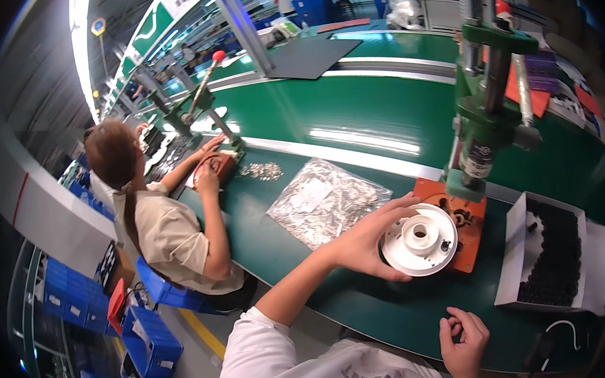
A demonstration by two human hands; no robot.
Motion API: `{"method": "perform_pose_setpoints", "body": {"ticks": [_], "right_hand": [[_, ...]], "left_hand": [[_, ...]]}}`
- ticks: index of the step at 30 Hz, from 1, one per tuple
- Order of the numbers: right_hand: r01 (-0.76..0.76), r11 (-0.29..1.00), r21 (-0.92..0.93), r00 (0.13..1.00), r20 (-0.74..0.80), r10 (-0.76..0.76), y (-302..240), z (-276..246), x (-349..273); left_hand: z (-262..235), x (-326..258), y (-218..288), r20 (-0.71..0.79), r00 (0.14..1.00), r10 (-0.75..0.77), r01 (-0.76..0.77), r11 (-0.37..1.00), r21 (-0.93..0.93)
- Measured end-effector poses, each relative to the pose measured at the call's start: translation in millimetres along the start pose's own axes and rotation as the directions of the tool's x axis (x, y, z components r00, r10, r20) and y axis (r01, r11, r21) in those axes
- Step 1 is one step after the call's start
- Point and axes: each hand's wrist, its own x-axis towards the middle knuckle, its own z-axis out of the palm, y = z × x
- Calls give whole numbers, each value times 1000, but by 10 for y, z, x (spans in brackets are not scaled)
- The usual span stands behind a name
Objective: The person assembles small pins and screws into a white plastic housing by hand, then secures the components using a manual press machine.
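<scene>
My left hand [367, 244] grips a round white plastic part [409, 257] by its left edge, thumb below and fingers above. The part has a raised ring round a hole at its centre and small dark spots near its rim. It is held beside the orange base plate [473, 236] of a green hand press [479, 132], covering part of that plate. Nearer to me, my right hand [463, 340] is curled with its fingertips close to the thumb. Whatever may be between those fingers is hidden.
On the right stands a white box [511, 261] of small black parts. A clear bag [324, 198] of small metal pieces lies left of the press, loose pieces [262, 171] beyond it. To the left a co-worker [177, 227] works at another press [200, 101]. A green conveyor [289, 108] runs behind.
</scene>
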Motion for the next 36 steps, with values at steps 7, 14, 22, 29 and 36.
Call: {"method": "perform_pose_setpoints", "body": {"ticks": [7,14,22,29,36], "right_hand": [[106,994,28,993,-45,-105,-118,-64,61],[137,991,-3,989,-52,-137,-143,-55,56],[112,994,-11,992,-64,-112,-116,-25,12],[136,990,-25,984,-112,-138,-77,-6,-41],[205,966,-157,949,-211,-235,-20,-26,-277]], "left_hand": [[-582,-708,-236,-482,852,-204,383,871,307],[-719,-1274,-934,-802,540,-257,750,579,320],[-568,-1080,-825,-782,623,-21,624,616,480],[-572,-1049,-704,-695,707,129,428,704,567],[-511,-1086,-500,-667,627,402,233,720,653]]}}
